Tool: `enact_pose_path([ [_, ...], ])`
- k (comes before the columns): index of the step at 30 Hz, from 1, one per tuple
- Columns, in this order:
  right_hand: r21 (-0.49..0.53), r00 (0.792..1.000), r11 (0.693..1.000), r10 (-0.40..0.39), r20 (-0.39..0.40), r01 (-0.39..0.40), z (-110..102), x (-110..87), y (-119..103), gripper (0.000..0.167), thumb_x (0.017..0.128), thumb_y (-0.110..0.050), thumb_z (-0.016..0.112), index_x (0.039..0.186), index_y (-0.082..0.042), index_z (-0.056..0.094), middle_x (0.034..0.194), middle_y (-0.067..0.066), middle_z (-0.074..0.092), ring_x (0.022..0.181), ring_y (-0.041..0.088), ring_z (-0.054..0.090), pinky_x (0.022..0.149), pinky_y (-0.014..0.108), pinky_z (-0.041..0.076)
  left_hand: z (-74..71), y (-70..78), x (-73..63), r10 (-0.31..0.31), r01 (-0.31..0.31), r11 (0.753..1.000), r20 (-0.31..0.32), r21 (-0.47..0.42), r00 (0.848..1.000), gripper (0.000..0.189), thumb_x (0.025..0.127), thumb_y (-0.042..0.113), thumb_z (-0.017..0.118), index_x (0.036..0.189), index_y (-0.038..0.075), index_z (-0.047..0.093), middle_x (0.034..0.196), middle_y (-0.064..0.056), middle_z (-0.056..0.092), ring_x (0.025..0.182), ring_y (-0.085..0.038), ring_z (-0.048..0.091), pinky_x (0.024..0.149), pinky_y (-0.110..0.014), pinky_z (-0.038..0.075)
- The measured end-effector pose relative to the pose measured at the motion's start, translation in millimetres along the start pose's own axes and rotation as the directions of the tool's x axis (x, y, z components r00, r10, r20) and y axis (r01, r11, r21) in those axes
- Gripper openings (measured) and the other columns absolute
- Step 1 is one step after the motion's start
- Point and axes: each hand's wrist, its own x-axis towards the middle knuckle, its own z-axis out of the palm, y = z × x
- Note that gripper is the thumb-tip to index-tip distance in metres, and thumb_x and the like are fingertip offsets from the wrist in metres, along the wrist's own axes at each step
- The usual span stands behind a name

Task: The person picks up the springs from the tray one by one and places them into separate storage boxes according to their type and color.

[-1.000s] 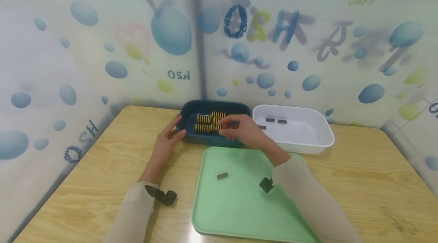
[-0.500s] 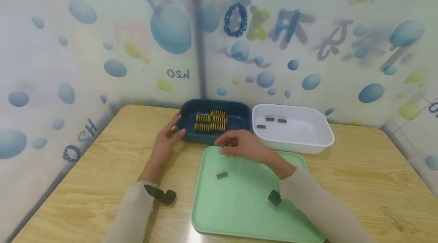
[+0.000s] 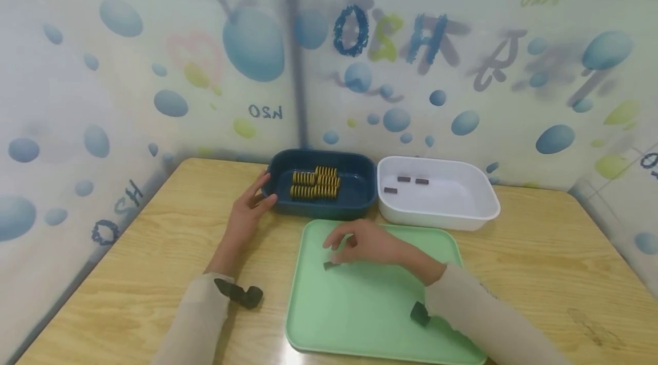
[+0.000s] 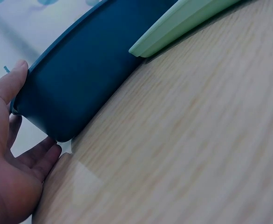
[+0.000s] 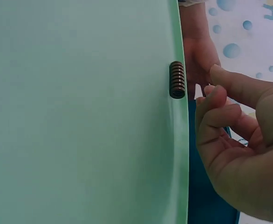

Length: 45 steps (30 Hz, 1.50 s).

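Observation:
My left hand [image 3: 245, 213] holds the left end of a dark blue bin [image 3: 354, 205], its thumb by the front corner and its fingers farther back. Inside the bin several yellow coil springs [image 3: 315, 182] lie in rows. Over the upper left of a light green tray [image 3: 354, 313] is my right hand [image 3: 367, 243], fingers bent, thumb and fingertips apart with nothing between them. Close under its thumb a small dark brown coil spring [image 5: 177, 80] lies on the tray, partly hidden in the head view. The right wrist view shows that spring by the tray's rim, beside the fingertips.
Right of the blue bin stands a white bin [image 3: 452, 199] with several small dark springs [image 3: 404, 179] in it. Both bins stand at the back of the wooden table [image 3: 545, 273], close to the patterned wall [image 3: 329, 68]. The green tray sits in front of them.
My right hand has moved from over the yellow springs in the blue bin, down toward me, to the brown spring on the tray. My left hand stays at the bin's end.

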Motion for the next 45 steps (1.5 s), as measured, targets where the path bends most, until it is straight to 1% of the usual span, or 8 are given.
enact_pose_path([
  [3,-0.034,1.0,0.999,-0.011,0.004,0.011,2,0.4,4,0.026,0.082,-0.021,0.077,0.107,-0.016,0.071,0.094,-0.004,0.067,0.058,0.009,0.05,0.056,0.022,0.043,-0.7,-7.4,2.8,0.021,-0.021,1.0,-0.006,0.01,1.0,0.057,0.095,0.021,0.061,0.147,0.016,0.039,0.156,0.008,0.023,0.13,-0.033,0.04,0.1,-0.031,0.042],
  [6,-0.06,1.0,0.998,-0.028,0.002,0.028,3,1.7,8,0.027,0.08,-0.02,0.079,0.106,-0.017,0.071,0.094,-0.004,0.067,0.057,0.007,0.048,0.055,0.022,0.041,-0.4,-4.8,2.3,0.031,-0.031,0.999,-0.004,0.008,1.0,0.057,0.095,0.021,0.061,0.147,0.015,0.039,0.157,0.005,0.022,0.131,-0.034,0.039,0.099,-0.028,0.042],
  [16,-0.093,0.999,0.995,-0.032,0.01,0.033,4,5.7,17,0.027,0.077,-0.018,0.082,0.103,-0.017,0.072,0.09,-0.007,0.066,0.063,0.008,0.053,0.058,0.022,0.045,-1.1,-11.5,5.6,0.023,-0.023,1.0,-0.005,0.002,1.0,0.058,0.094,0.025,0.063,0.147,0.018,0.04,0.156,0.009,0.024,0.128,-0.029,0.043,0.096,-0.023,0.043],
  [23,-0.084,0.999,0.996,-0.037,0.025,0.039,6,8.2,21,0.025,0.076,-0.017,0.082,0.099,-0.019,0.073,0.086,-0.009,0.066,0.061,0.008,0.052,0.057,0.022,0.045,1.4,9.8,-1.2,0.006,-0.006,1.0,0.01,0.001,1.0,0.057,0.095,0.017,0.061,0.147,0.01,0.038,0.157,-0.001,0.022,0.129,-0.034,0.041,0.101,-0.034,0.041],
  [27,-0.093,0.999,0.995,-0.044,0.028,0.047,6,8.6,23,0.022,0.077,-0.018,0.082,0.097,-0.021,0.074,0.084,-0.011,0.066,0.063,0.007,0.052,0.058,0.023,0.045,2.4,15.9,-3.2,0.011,-0.011,1.0,0.014,0.006,1.0,0.058,0.095,0.017,0.061,0.147,0.008,0.037,0.157,-0.005,0.021,0.129,-0.035,0.04,0.101,-0.034,0.041],
  [34,-0.079,0.996,0.994,-0.078,0.032,0.081,7,9.5,28,0.02,0.078,-0.019,0.081,0.096,-0.022,0.074,0.083,-0.012,0.066,0.064,0.005,0.052,0.058,0.022,0.045,-1.6,-8.2,4.2,0.033,-0.033,0.999,0.002,0.035,0.999,0.057,0.096,0.023,0.061,0.148,0.015,0.038,0.157,0.002,0.022,0.129,-0.036,0.041,0.1,-0.033,0.042],
  [38,-0.06,0.995,0.993,-0.096,0.031,0.098,8,9.4,29,0.019,0.078,-0.018,0.081,0.096,-0.021,0.074,0.083,-0.011,0.066,0.063,0.004,0.052,0.058,0.022,0.045,-1.4,-11.2,3.8,0.027,-0.027,0.999,-0.012,0.032,1.0,0.058,0.095,0.026,0.062,0.147,0.018,0.04,0.156,0.009,0.024,0.129,-0.031,0.041,0.101,-0.036,0.04],
  [45,-0.054,0.995,0.993,-0.1,0.024,0.101,8,7.6,31,0.019,0.079,-0.019,0.08,0.096,-0.024,0.074,0.084,-0.012,0.066,0.065,0.006,0.053,0.059,0.022,0.045,-1.5,-7.9,2.5,0.005,-0.005,1.0,-0.006,0.006,1.0,0.058,0.095,0.024,0.062,0.147,0.018,0.04,0.156,0.011,0.024,0.129,-0.03,0.041,0.1,-0.033,0.041],
])
